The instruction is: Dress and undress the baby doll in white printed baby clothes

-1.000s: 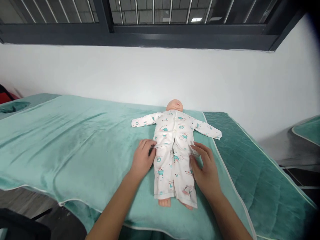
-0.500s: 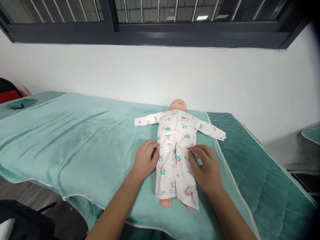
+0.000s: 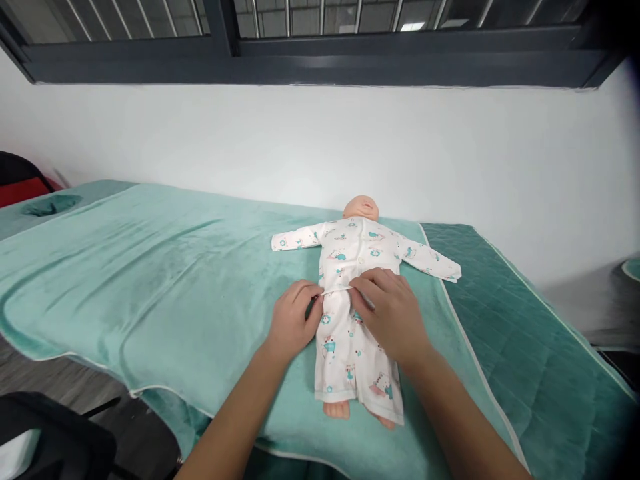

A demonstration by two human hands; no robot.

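Observation:
A baby doll (image 3: 361, 208) lies on its back, dressed in a white baby shirt (image 3: 361, 250) and matching trousers (image 3: 336, 363) with small teal and pink animal prints. Both sleeves stretch out sideways, and bare feet (image 3: 337, 409) show below the trouser legs. At the doll's waist, on the left side, my left hand (image 3: 296, 319) pinches the shirt's lower edge between thumb and fingers. My right hand (image 3: 393, 313) is closed at the middle of the waist, its fingertips on the same edge. A strip of white hem runs taut between the two hands. The right hand covers part of the trousers.
A light green blanket (image 3: 125, 280) with white piping lies under the doll. To the right is a darker quilted green cover (image 3: 500, 313). White wall (image 3: 300, 147) and a barred window stand behind. A black chair (image 3: 60, 433) is at lower left, on the floor side.
My right hand has moved left, from the right side of the doll's waist to its middle. My left hand keeps its place at the waist. The view has shifted slightly.

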